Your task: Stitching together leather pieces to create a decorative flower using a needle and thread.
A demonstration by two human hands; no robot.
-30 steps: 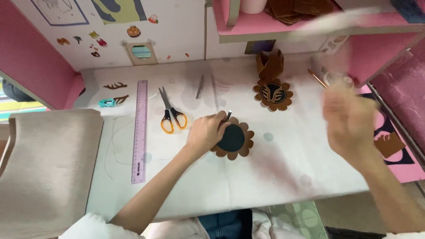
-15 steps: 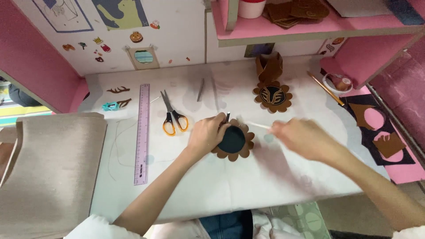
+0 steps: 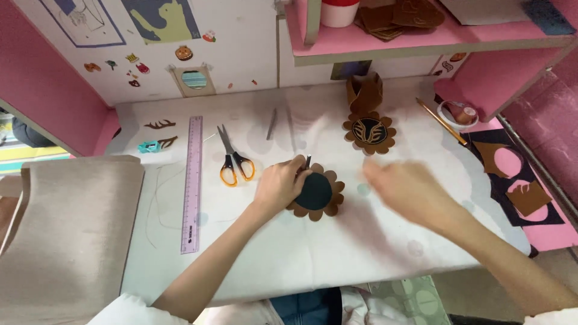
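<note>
Spanning most of the view, a white paper-covered desk (image 3: 301, 253) with pink side walls carries every item listed. Pink shelf (image 3: 421, 42) above, cut off at the top edge; brown cut-outs stacked on it, shapes hard to read. Beige fabric sheet (image 3: 66, 235) at the near left, overhanging the desk edge and running out of frame.

Long lilac plastic ruler (image 3: 192, 183): lies flat, long axis running near to far, left of centre. Orange-handled scissors (image 3: 233, 157): just right of the ruler, blades pointing away, handles toward the person.

Brown scalloped leather flower disc with a dark round centre (image 3: 318, 194): flat at mid-desk, round, so no clear long axis; its left part is hidden under the left hand. A small dark strip stands up at its far-left edge, too small to identify.

Second brown scalloped disc with a pale leaf motif (image 3: 369, 132): farther back, well apart from the first, a curled brown strip just behind it.

Left hand (image 3: 278, 185): palm down, fingers curled on the flower disc's left edge, pressing it to the desk.

Right hand (image 3: 404, 188): motion-blurred, just right of the disc; whether it holds anything cannot be told.
</note>
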